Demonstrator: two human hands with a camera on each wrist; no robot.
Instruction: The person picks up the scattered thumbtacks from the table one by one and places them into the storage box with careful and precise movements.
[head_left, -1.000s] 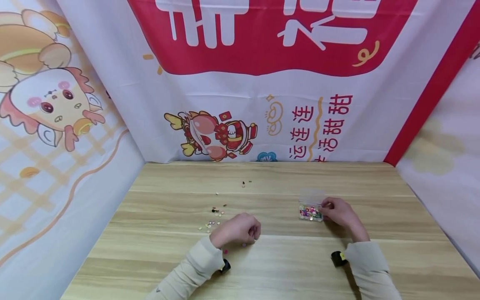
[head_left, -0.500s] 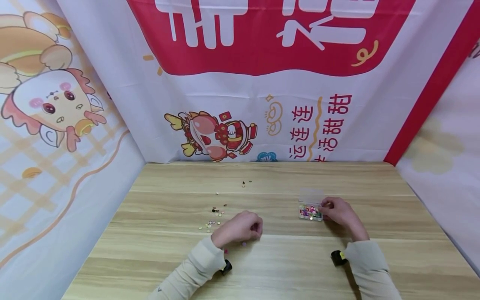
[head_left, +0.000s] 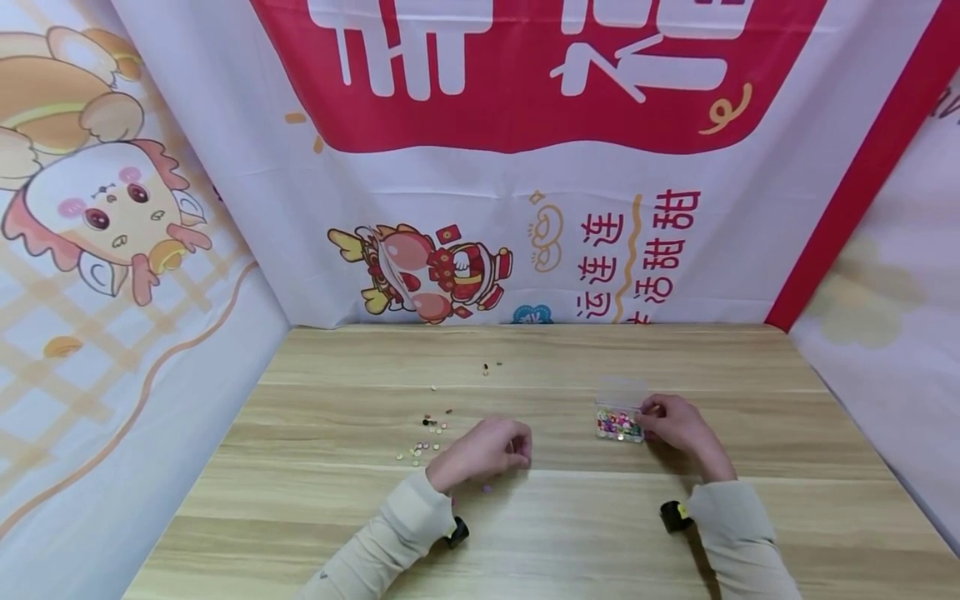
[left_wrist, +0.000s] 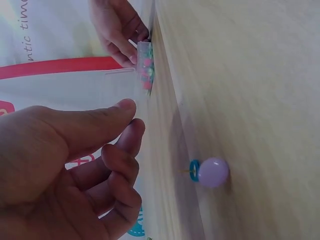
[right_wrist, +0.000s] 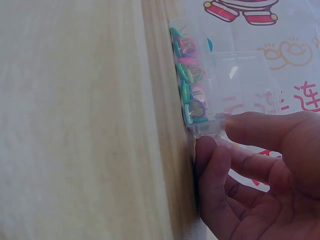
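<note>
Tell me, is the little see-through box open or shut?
Open. Its clear lid is swung up away from the box, so it isn't covering the colourful pins inside.

Head view: both sleeves (head_left: 397,521) leave frame, at 7 and 5 o'clock. White lettering (head_left: 450,62) is cut off at 12 o'clock. The right hand (head_left: 678,425) covers part of the clear box (head_left: 617,437) at its 3 o'clock end; its pieces (head_left: 617,423) are too small to tell apart. Dark specks (head_left: 486,367) towards 12 o'clock on the surface (head_left: 570,542): unidentifiable. Left wrist view: left hand (left_wrist: 75,165) cropped at 9 o'clock; whether its fingers hold anything cannot be determined.
</note>
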